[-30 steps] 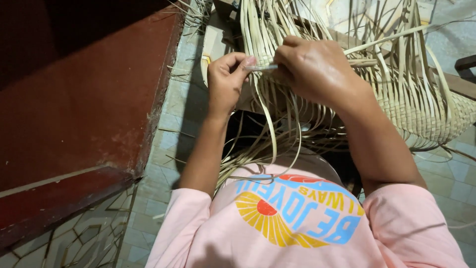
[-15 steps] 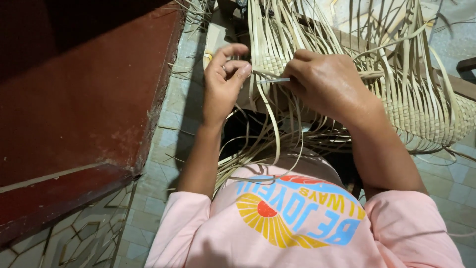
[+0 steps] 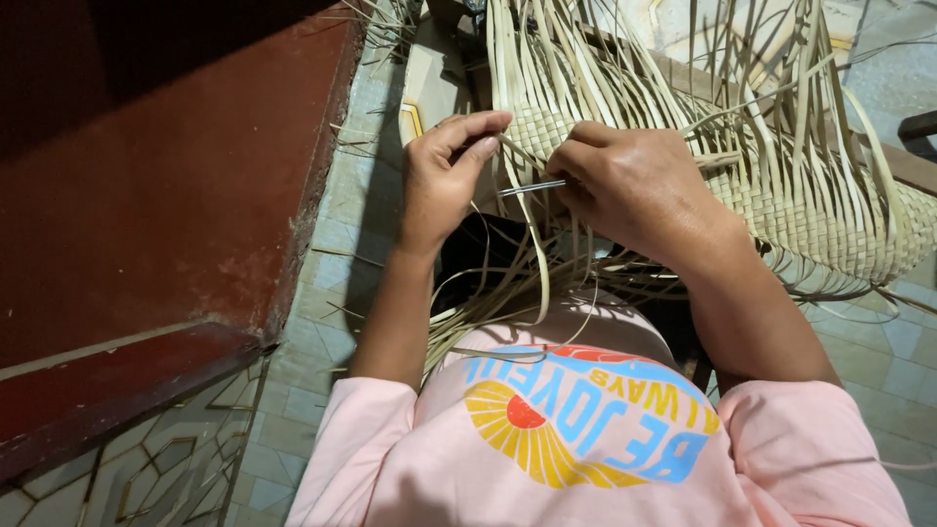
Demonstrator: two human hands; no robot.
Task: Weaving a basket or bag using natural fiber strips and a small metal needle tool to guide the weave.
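A half-woven basket (image 3: 820, 210) of pale flat straw strips lies in front of me, with many loose strip ends sticking up and out. My left hand (image 3: 444, 176) pinches one loose strip (image 3: 532, 244) at the woven edge between thumb and fingertips. My right hand (image 3: 634, 185) is closed around a thin metal needle-like tool (image 3: 532, 186), whose tip points left toward the pinched strip. Loose strips hang down over my lap and pink shirt (image 3: 586, 439).
A dark red wooden step or door frame (image 3: 146, 215) fills the left side. Pale tiled floor (image 3: 322, 293) runs between it and me, with scattered straw bits. A dark wooden piece (image 3: 917, 127) shows at the right edge.
My left hand has opened slightly and shifted up to pinch a strip at the woven edge. My right hand with the metal tool has moved slightly right and down.
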